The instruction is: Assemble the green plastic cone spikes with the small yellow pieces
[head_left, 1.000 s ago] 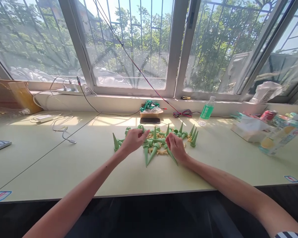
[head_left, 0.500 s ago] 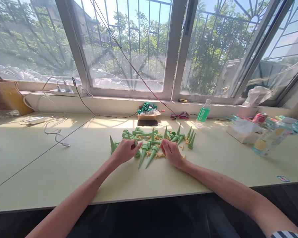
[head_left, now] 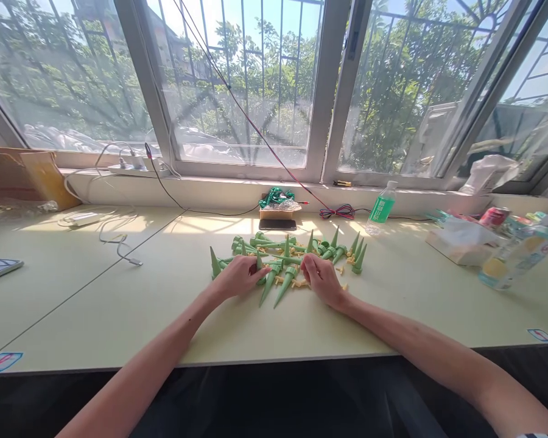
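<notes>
Many green plastic plant-watering spikes (head_left: pixel 283 287) lie and stand in a loose cluster on the table, with small yellow valve pieces (head_left: pixel 300 283) among them. My left hand (head_left: pixel 242 277) is closed at the left part of the cluster, thumb and fingers together. An upright green spike rises right by its fingers, and whatever lies inside them is hidden. Opposite it, my right hand (head_left: pixel 322 281) is curled round the wide end of a green spike (head_left: pixel 291 260), whose thin end points left. More upright spikes (head_left: pixel 358 258) stand beyond the right hand.
Behind the cluster are a small cardboard box (head_left: pixel 278 214) and a dark phone (head_left: pixel 277 224). A green-labelled bottle (head_left: pixel 382 208) stands right of them. Tissues (head_left: pixel 461 237) and a clear bottle (head_left: pixel 506 264) sit farther right. White cables (head_left: pixel 119 240) and another phone (head_left: pixel 0 269) lie left.
The view has shifted slightly, so everything appears a little farther right and more of the left phone shows. Both hands keep nearly the same place and pose among the spikes.
</notes>
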Motion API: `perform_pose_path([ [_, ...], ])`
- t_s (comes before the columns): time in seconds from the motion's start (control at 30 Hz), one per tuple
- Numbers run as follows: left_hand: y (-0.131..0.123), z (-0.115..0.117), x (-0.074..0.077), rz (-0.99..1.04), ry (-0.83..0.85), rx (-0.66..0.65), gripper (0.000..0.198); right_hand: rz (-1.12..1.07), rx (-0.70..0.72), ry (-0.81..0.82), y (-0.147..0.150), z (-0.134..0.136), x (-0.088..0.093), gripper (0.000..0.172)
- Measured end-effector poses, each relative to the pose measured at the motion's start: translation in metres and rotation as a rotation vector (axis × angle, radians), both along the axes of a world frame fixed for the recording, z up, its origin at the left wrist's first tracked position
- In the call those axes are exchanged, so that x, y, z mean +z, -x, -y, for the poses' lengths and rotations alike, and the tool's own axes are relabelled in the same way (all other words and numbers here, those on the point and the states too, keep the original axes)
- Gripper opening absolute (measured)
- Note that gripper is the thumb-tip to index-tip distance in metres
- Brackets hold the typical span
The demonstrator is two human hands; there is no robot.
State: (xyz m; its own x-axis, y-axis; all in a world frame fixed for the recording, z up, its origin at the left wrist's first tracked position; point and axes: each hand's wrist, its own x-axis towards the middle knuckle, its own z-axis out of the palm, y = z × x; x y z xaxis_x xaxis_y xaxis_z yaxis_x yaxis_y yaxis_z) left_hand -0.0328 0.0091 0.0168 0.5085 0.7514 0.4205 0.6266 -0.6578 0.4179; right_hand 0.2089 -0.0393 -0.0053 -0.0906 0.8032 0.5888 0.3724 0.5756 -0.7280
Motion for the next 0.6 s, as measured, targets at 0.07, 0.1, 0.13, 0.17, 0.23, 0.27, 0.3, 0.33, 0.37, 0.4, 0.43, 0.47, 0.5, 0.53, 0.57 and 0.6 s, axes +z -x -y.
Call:
perform_pose_path([
  [0.07, 0.001, -0.001, 0.0, -0.013, -0.013, -0.01, 0.039, -0.03, -0.047, 0.0, -0.001, -0.001, 0.001, 0.043],
  [0.1, 0.002, -0.001, 0.001, -0.022, -0.022, -0.01, 0.038, -0.047, -0.074, -0.001, -0.002, -0.002, 0.002, 0.041],
  [0.13, 0.003, -0.001, 0.001, -0.033, -0.03, -0.008, 0.037, -0.064, -0.1, -0.004, -0.003, -0.002, 0.002, 0.04],
  [0.17, 0.003, -0.001, 0.001, -0.046, -0.034, -0.003, 0.036, -0.079, -0.123, -0.007, -0.004, -0.003, 0.003, 0.038],
  [0.23, 0.005, -0.002, 0.001, -0.081, -0.026, 0.017, 0.036, -0.094, -0.154, -0.011, -0.005, -0.004, 0.004, 0.037],
  [0.27, 0.005, -0.002, 0.001, -0.098, -0.013, 0.026, 0.037, -0.092, -0.161, -0.01, -0.005, -0.005, 0.004, 0.037],
  [0.3, 0.006, -0.002, 0.001, -0.112, 0.003, 0.035, 0.038, -0.085, -0.164, -0.008, -0.005, -0.004, 0.004, 0.037],
  [0.33, 0.006, -0.003, 0.002, -0.121, 0.021, 0.042, 0.039, -0.075, -0.163, -0.005, -0.005, -0.004, 0.004, 0.036],
  [0.37, 0.007, -0.002, 0.002, -0.125, 0.036, 0.046, 0.04, -0.062, -0.16, -0.001, -0.004, -0.004, 0.005, 0.036],
  [0.4, 0.007, -0.002, 0.003, -0.124, 0.045, 0.047, 0.041, -0.047, -0.156, 0.001, -0.004, -0.004, 0.005, 0.035],
  [0.43, 0.007, -0.002, 0.005, -0.118, 0.045, 0.046, 0.042, -0.032, -0.15, -0.001, -0.003, -0.003, 0.004, 0.034],
  [0.47, 0.007, -0.001, 0.006, -0.106, 0.034, 0.046, 0.044, -0.017, -0.144, -0.007, -0.002, -0.003, 0.004, 0.033],
  [0.5, 0.007, 0.0, 0.008, -0.087, 0.012, 0.047, 0.047, 0.0, -0.14, -0.022, -0.002, -0.002, 0.004, 0.032],
  [0.53, 0.007, 0.001, 0.01, -0.059, -0.02, 0.051, 0.049, 0.021, -0.138, -0.044, -0.001, -0.002, 0.004, 0.031],
  [0.57, 0.007, 0.002, 0.011, -0.023, -0.06, 0.056, 0.05, 0.048, -0.139, -0.072, -0.001, -0.001, 0.003, 0.029],
  [0.6, 0.007, 0.003, 0.012, 0.017, -0.103, 0.053, 0.051, 0.08, -0.141, -0.107, 0.0, 0.0, 0.003, 0.028],
])
